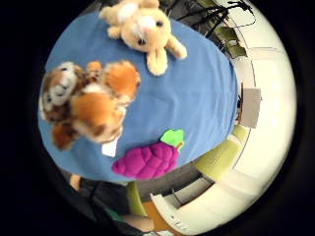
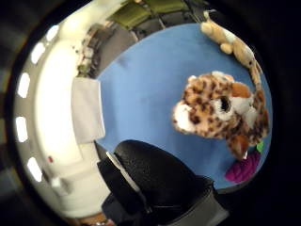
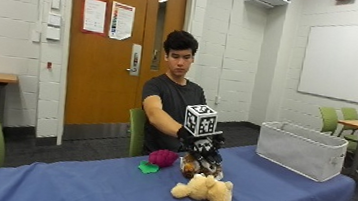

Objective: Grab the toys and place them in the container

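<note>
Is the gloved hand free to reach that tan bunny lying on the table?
Probably not yet: the right hand already grips the spotted leopard toy. The tan bunny lies uncovered on the blue table just beside it, so nothing else blocks it.

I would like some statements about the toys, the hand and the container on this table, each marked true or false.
1. The gloved right hand is over the spotted leopard toy. True.
2. The purple grape toy is already in the container. False: it lies on the blue tablecloth, beside the leopard toy.
3. The grey container stands at the table's end, apart from the toys. True.
4. The tan bunny toy stands upright inside the container. False: it lies on the tablecloth, in front of the leopard toy.
5. The container's inside is fully shown. False: only its outer walls and rim show, so what it holds cannot be told.
</note>
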